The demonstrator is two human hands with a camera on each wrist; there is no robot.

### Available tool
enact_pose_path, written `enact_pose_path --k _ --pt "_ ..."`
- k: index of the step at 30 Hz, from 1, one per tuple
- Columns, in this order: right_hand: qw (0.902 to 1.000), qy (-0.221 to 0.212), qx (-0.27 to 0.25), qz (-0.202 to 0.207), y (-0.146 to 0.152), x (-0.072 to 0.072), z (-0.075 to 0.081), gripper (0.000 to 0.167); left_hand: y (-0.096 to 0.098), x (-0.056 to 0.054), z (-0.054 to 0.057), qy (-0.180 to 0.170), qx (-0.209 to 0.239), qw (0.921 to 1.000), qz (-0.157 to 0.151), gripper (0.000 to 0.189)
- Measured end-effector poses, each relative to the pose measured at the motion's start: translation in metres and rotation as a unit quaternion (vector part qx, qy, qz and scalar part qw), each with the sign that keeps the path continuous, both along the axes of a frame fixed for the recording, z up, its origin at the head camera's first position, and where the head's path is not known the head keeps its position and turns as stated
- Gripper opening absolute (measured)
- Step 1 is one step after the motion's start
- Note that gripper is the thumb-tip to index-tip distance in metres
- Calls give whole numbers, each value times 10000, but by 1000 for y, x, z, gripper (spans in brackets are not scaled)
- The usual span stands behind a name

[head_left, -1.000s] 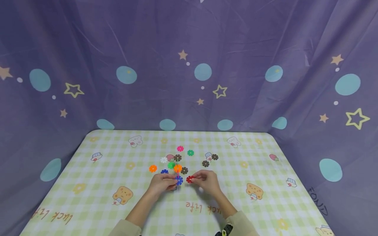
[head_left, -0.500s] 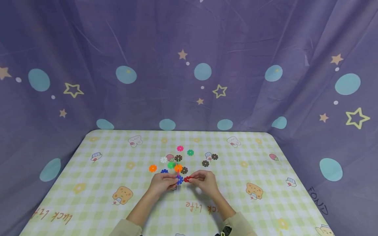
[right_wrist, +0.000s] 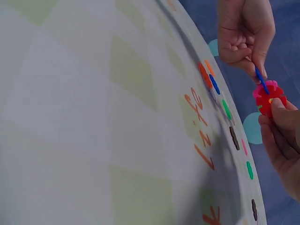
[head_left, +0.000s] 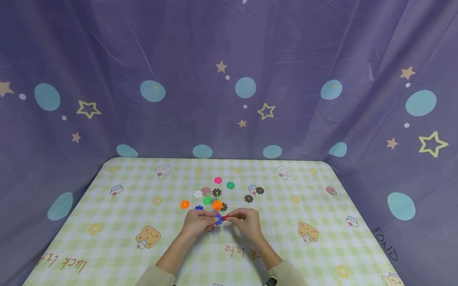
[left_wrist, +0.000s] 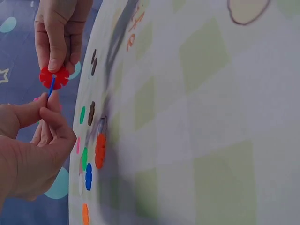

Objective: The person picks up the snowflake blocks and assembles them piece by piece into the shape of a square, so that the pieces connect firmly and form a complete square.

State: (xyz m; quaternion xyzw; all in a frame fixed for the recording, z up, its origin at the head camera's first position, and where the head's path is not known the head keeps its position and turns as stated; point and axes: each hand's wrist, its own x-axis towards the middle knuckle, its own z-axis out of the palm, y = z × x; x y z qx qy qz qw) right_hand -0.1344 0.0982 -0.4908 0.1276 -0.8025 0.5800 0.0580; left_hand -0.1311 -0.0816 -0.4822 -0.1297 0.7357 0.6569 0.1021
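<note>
My left hand (head_left: 196, 224) pinches a blue notched plastic disc (head_left: 219, 219) between thumb and fingertips, above the table. From the blue disc a joined row runs away from me, with a pink disc (right_wrist: 257, 91) and an orange disc (head_left: 217, 205); whether the brown disc (head_left: 216, 192) behind belongs to it I cannot tell. My right hand (head_left: 248, 224) pinches a red notched disc (head_left: 224, 217), turned nearly edge-on in the head view. In the left wrist view the blue disc's edge overlaps the red disc (left_wrist: 46, 76); how deep the notches meet is unclear.
Loose notched discs lie around the hands on the checked tablecloth (head_left: 143, 210): orange (head_left: 185, 204), white (head_left: 198, 194), green (head_left: 230, 185), pink (head_left: 218, 180), and several brown ones, such as one at the right (head_left: 260, 190). A purple curtain (head_left: 200, 119) hangs behind the table.
My right hand has brought the red disc leftward to the blue disc and turned it from face-on to nearly edge-on. My left hand has barely moved, keeping its pinch on the blue disc.
</note>
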Motion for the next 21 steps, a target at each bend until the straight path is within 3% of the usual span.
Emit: enact_pose_path --k 4,5,10,15,21 --pt "9997 10 53 -238 -5 3 4 7 1 -2 2 23 -144 9999 -22 22" --pt "9997 22 48 -241 -5 0 -2 7 0 -2 3 31 -156 9999 -41 22" --pt "9997 44 189 143 0 -11 -15 14 -2 -3 6 63 -129 9999 -67 23" --pt "9960 0 627 633 7 -22 -15 26 -6 -5 7 124 -53 9999 -22 23" --pt "9876 -178 1526 306 21 -37 -16 29 -13 -4 6 103 -87 9998 141 23"
